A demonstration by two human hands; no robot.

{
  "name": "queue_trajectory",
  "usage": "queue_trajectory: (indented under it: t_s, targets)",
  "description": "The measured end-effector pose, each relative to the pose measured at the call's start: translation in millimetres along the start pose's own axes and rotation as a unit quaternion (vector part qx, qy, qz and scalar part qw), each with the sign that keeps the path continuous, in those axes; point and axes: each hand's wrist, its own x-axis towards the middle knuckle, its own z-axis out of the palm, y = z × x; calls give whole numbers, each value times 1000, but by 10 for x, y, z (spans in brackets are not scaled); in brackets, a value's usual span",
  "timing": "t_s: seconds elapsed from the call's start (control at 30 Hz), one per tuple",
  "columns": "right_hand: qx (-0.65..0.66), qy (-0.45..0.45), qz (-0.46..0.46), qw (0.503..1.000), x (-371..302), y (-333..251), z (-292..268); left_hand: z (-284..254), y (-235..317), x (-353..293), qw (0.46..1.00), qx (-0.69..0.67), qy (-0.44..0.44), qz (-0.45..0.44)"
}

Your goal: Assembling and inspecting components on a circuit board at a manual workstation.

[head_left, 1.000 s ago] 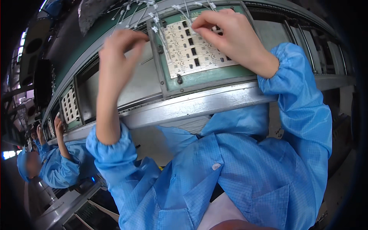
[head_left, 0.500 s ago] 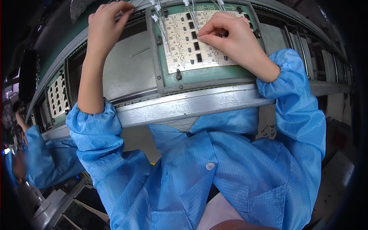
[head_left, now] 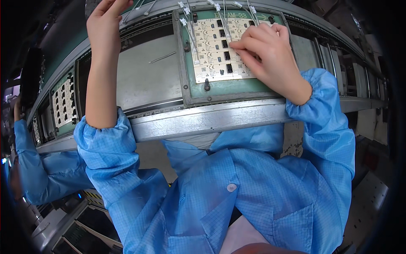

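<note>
My right hand (head_left: 268, 51) is over a cream circuit board panel (head_left: 215, 75), thumb and forefinger pinched at the lower end of a thin white wire lead (head_left: 227, 30). The tip between the fingers is hidden. Black and small dark components stand in columns on the panel, which lies in a green carrier frame (head_left: 249, 86). Another white wire lead (head_left: 195, 46) lies along the panel's left side, its connector end hanging over the upper edge. My left hand (head_left: 105, 10) reaches past the far rail with fingers stretched out, tips cut off by the upper edge, beside loose white wires (head_left: 146, 9).
A metal rail (head_left: 211, 120) runs between my body and the carrier. A loose wire (head_left: 162, 57) lies on the grey plate (head_left: 148, 78) left of it. Another filled carrier (head_left: 64, 101) sits farther left, near a co-worker's blue sleeve (head_left: 31, 165).
My left hand has moved up and left, partly out of view. My right hand keeps its pinch at the same spot on the panel. The view has shifted slightly. The co-worker's arm has moved.
</note>
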Motion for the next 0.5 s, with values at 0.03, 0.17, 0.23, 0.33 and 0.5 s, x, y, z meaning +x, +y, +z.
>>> queue_trajectory:
  t_s: [0.03, 0.17, 0.23, 0.33, 0.5]
  targets:
    - [-17, 4, -8, 1000, 9, -23, -3, -35, -57, 59, 1000, -20, -2, -19]
    - [-49, -25, -17, 998, -1, -128, -71, 31, 32, 263, 978, -203, 28, -41]
    - [-40, -34, -20, 998, -13, -198, -85, -262, -75, 527, 969, -239, 8, -56]
    - [-22, -69, -21, 997, 37, -171, -119, -341, 90, 564, 977, -211, 13, -40]
    - [35, -76, -30, 996, 580, 254, -97, -91, 437, -18, 959, 135, 20, 248]
